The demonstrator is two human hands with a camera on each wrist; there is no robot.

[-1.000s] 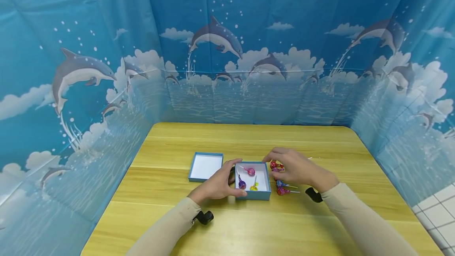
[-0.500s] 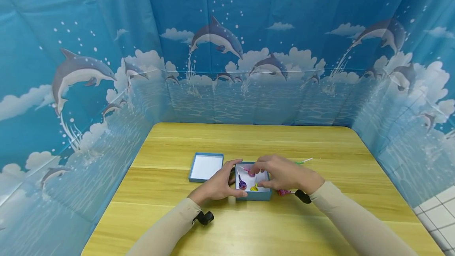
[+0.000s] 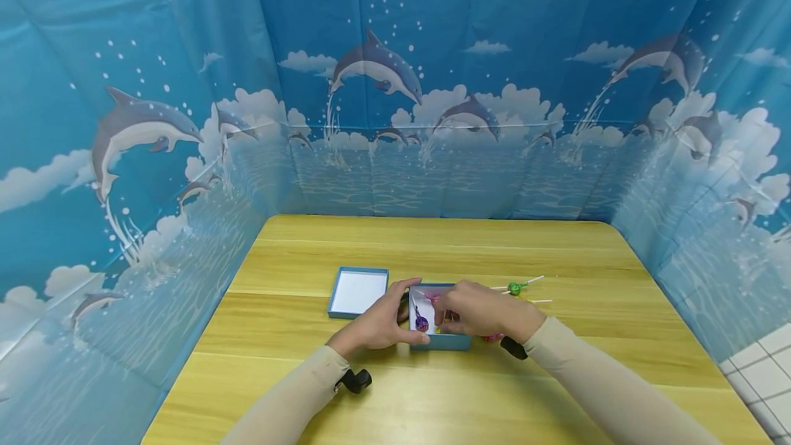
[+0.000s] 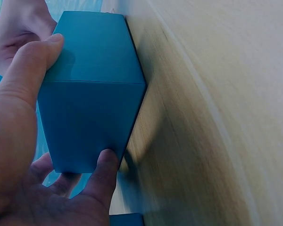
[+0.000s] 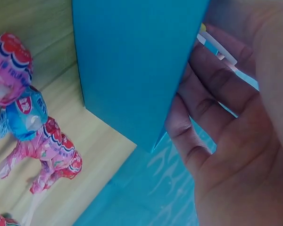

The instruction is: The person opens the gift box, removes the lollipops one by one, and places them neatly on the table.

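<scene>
In the head view, my left hand (image 3: 380, 318) grips a blue box (image 3: 441, 343) with a white inside, thumb on its near wall and fingers round the left side. The left wrist view shows the thumb bent over the box (image 4: 92, 122). My right hand (image 3: 478, 309) reaches into the box from the right, its fingers bent down past the rim and pinching a lollipop, mostly hidden. A white lollipop stick (image 5: 219, 44) shows by these fingers in the right wrist view. Inside lie a purple lollipop (image 3: 421, 323) and a pink one (image 3: 430, 298), both partly visible; a yellow one is mostly covered.
The box's lid (image 3: 358, 292) lies inside up to the left. Right of the box are a green lollipop (image 3: 515, 288) and several others, among them a blue one (image 5: 26, 113) and a pink one (image 5: 9, 70). A dolphin-print curtain (image 3: 395, 88) stands behind the table.
My right hand has moved left from the loose lollipops to over the box, then lower into it. The green lollipop has come into sight. The left hand and box stay put.
</scene>
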